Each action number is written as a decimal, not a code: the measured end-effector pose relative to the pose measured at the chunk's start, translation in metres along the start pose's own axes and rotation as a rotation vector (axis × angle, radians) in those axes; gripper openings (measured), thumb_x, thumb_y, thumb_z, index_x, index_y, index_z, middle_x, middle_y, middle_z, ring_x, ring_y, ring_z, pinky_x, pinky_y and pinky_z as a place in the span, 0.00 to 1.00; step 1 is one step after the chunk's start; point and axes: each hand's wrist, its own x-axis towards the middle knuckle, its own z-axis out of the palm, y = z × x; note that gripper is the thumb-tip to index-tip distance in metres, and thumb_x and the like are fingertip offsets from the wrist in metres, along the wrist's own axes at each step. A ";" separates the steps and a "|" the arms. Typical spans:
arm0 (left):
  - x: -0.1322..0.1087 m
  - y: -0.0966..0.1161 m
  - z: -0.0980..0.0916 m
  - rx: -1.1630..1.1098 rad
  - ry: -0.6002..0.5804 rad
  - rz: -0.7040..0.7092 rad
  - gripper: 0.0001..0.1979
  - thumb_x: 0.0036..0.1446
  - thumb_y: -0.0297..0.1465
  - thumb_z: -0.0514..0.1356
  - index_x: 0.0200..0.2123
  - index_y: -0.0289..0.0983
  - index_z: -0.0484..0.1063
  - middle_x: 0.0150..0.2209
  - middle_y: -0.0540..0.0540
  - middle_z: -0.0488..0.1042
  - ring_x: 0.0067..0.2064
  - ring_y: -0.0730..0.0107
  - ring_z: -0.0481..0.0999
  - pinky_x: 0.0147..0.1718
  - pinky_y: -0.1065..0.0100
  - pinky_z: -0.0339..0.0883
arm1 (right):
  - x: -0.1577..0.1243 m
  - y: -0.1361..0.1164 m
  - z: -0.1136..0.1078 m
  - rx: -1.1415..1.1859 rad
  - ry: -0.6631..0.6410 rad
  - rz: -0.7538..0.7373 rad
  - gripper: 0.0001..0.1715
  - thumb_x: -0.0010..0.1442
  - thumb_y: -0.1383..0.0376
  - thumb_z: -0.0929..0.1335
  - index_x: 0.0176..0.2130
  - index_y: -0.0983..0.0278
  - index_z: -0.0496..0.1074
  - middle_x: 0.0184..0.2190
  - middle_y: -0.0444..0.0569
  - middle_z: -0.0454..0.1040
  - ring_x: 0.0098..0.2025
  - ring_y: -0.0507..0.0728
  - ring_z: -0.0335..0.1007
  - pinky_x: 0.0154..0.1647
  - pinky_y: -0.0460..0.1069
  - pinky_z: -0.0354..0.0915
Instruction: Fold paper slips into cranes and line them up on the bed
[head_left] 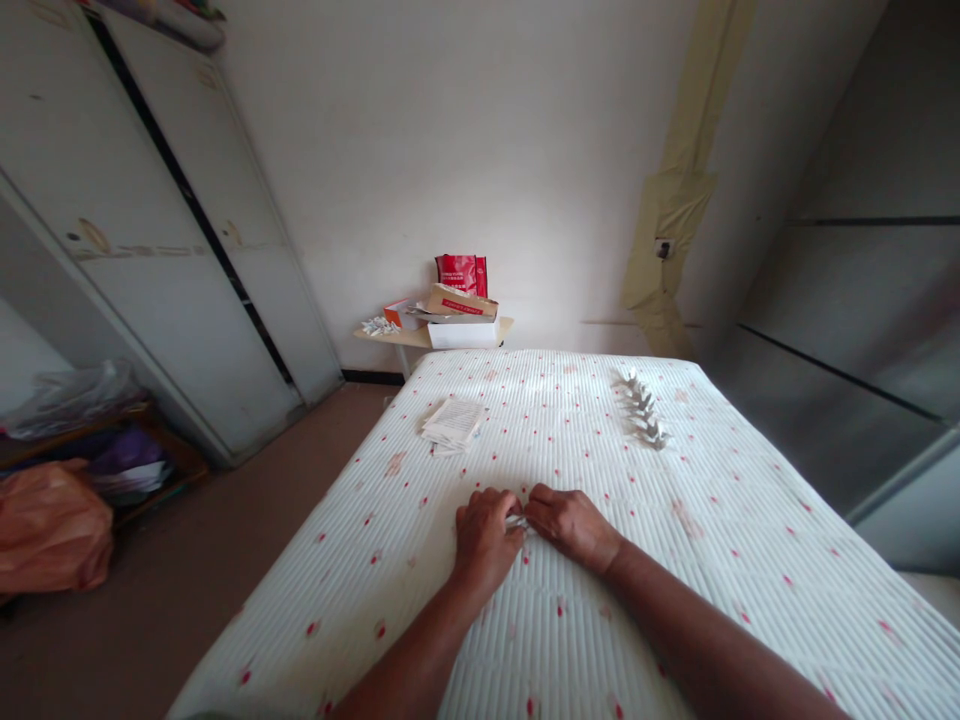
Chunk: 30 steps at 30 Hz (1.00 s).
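Note:
Near the middle of the bed, my left hand (486, 532) is closed on a small piece of folded paper (517, 522). Close against it on the right, my right hand (571, 522) pinches the same paper, whose shape is mostly hidden by the fingers. A stack of printed paper sheets (454, 425) lies on the bed beyond my left hand. Several folded paper pieces (642, 408) stand in a row farther off to the right.
A bed (600, 630) with a white, red-dotted cover fills the foreground. Behind it, a small table (414, 338) bears a white box (463, 334), a red bag (461, 273) and small white pieces. Cabinets stand at left; an orange bag (54, 527) sits below.

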 end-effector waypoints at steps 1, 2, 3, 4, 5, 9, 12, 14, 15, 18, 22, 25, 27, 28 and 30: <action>0.000 0.000 0.000 0.006 0.000 0.007 0.08 0.47 0.30 0.61 0.33 0.42 0.67 0.37 0.52 0.71 0.43 0.67 0.66 0.38 0.67 0.51 | 0.000 0.000 -0.001 0.001 0.001 -0.005 0.14 0.64 0.65 0.59 0.31 0.65 0.69 0.31 0.45 0.68 0.26 0.47 0.64 0.23 0.43 0.55; -0.001 0.000 0.000 0.012 0.001 0.011 0.08 0.47 0.30 0.61 0.33 0.42 0.67 0.37 0.52 0.70 0.43 0.67 0.66 0.38 0.67 0.51 | -0.001 -0.001 -0.002 0.000 0.001 -0.012 0.13 0.64 0.65 0.59 0.33 0.65 0.70 0.31 0.46 0.68 0.27 0.47 0.64 0.23 0.43 0.55; -0.001 0.000 0.000 0.019 0.001 0.016 0.08 0.47 0.30 0.61 0.34 0.42 0.67 0.37 0.52 0.70 0.43 0.67 0.66 0.38 0.67 0.51 | -0.001 -0.001 -0.002 -0.005 0.001 -0.021 0.13 0.64 0.65 0.59 0.34 0.64 0.70 0.32 0.46 0.69 0.27 0.48 0.65 0.24 0.43 0.56; -0.001 0.000 0.000 0.025 0.001 0.019 0.08 0.47 0.30 0.61 0.34 0.42 0.67 0.37 0.52 0.70 0.43 0.67 0.66 0.38 0.67 0.51 | -0.001 -0.001 -0.002 -0.013 -0.001 -0.029 0.13 0.65 0.65 0.58 0.35 0.64 0.69 0.32 0.46 0.69 0.27 0.48 0.65 0.24 0.43 0.56; -0.001 0.000 -0.001 0.031 -0.001 0.018 0.09 0.47 0.31 0.61 0.34 0.42 0.67 0.37 0.52 0.70 0.44 0.67 0.65 0.38 0.67 0.51 | -0.001 -0.002 -0.002 -0.024 -0.007 -0.034 0.13 0.65 0.65 0.58 0.36 0.64 0.69 0.32 0.47 0.69 0.27 0.48 0.65 0.24 0.43 0.57; -0.001 0.001 -0.002 0.052 -0.030 0.010 0.07 0.48 0.31 0.61 0.33 0.42 0.68 0.37 0.52 0.70 0.44 0.67 0.65 0.38 0.67 0.52 | 0.000 -0.001 0.006 -0.079 -0.035 -0.013 0.15 0.65 0.66 0.56 0.34 0.66 0.67 0.31 0.48 0.68 0.24 0.48 0.63 0.22 0.44 0.55; 0.000 0.001 -0.003 0.047 -0.037 0.008 0.06 0.48 0.31 0.61 0.32 0.42 0.69 0.37 0.52 0.70 0.44 0.67 0.66 0.38 0.67 0.52 | 0.001 0.001 0.011 -0.097 -0.042 0.001 0.14 0.65 0.67 0.56 0.33 0.67 0.66 0.30 0.48 0.67 0.23 0.49 0.63 0.21 0.44 0.54; 0.000 0.001 -0.003 0.032 -0.032 0.004 0.06 0.48 0.31 0.61 0.32 0.42 0.70 0.37 0.52 0.70 0.44 0.67 0.66 0.38 0.67 0.52 | 0.001 0.002 0.013 -0.085 -0.042 -0.001 0.13 0.64 0.68 0.57 0.32 0.67 0.66 0.29 0.48 0.67 0.24 0.49 0.63 0.20 0.44 0.53; 0.000 0.000 -0.003 0.023 -0.029 0.003 0.05 0.48 0.31 0.61 0.32 0.42 0.70 0.37 0.52 0.71 0.44 0.67 0.66 0.38 0.67 0.52 | 0.001 0.002 0.012 -0.074 -0.040 -0.004 0.12 0.63 0.69 0.57 0.32 0.67 0.66 0.29 0.47 0.67 0.24 0.49 0.63 0.20 0.44 0.53; 0.000 0.001 -0.004 0.010 -0.031 -0.001 0.04 0.48 0.31 0.61 0.31 0.42 0.71 0.37 0.51 0.71 0.44 0.67 0.66 0.39 0.67 0.53 | -0.001 0.002 0.010 -0.047 -0.031 -0.009 0.12 0.63 0.69 0.58 0.31 0.67 0.66 0.28 0.47 0.67 0.24 0.49 0.62 0.20 0.43 0.53; -0.001 0.003 -0.006 0.026 -0.040 0.006 0.04 0.48 0.30 0.61 0.31 0.42 0.71 0.36 0.51 0.70 0.44 0.67 0.66 0.39 0.67 0.53 | -0.004 -0.001 0.008 -0.030 -0.024 -0.019 0.13 0.63 0.68 0.58 0.31 0.67 0.67 0.28 0.46 0.68 0.22 0.48 0.61 0.21 0.43 0.54; -0.002 0.004 -0.007 0.039 -0.040 0.005 0.04 0.49 0.30 0.60 0.31 0.42 0.71 0.36 0.52 0.70 0.44 0.67 0.66 0.38 0.67 0.53 | -0.004 -0.003 0.007 -0.019 -0.019 -0.029 0.14 0.63 0.68 0.58 0.30 0.66 0.68 0.28 0.47 0.68 0.23 0.48 0.62 0.22 0.43 0.55; -0.002 0.005 -0.008 0.046 -0.047 -0.002 0.04 0.48 0.30 0.61 0.31 0.42 0.71 0.36 0.51 0.70 0.44 0.67 0.66 0.38 0.67 0.53 | -0.004 -0.004 0.006 -0.009 -0.012 -0.028 0.13 0.62 0.69 0.58 0.31 0.66 0.68 0.28 0.47 0.69 0.23 0.48 0.61 0.22 0.43 0.55; -0.001 0.005 -0.007 0.047 -0.048 -0.001 0.04 0.48 0.30 0.61 0.31 0.42 0.71 0.36 0.51 0.70 0.44 0.67 0.66 0.38 0.67 0.53 | -0.004 -0.004 0.006 -0.007 -0.013 -0.027 0.13 0.62 0.69 0.58 0.31 0.67 0.69 0.28 0.47 0.69 0.23 0.48 0.61 0.22 0.43 0.55; -0.001 0.004 -0.007 0.047 -0.045 0.006 0.04 0.49 0.29 0.60 0.31 0.42 0.71 0.36 0.51 0.70 0.43 0.67 0.66 0.38 0.67 0.53 | -0.004 -0.004 0.005 -0.007 -0.024 -0.033 0.12 0.62 0.69 0.59 0.31 0.66 0.69 0.28 0.47 0.69 0.23 0.48 0.62 0.23 0.43 0.55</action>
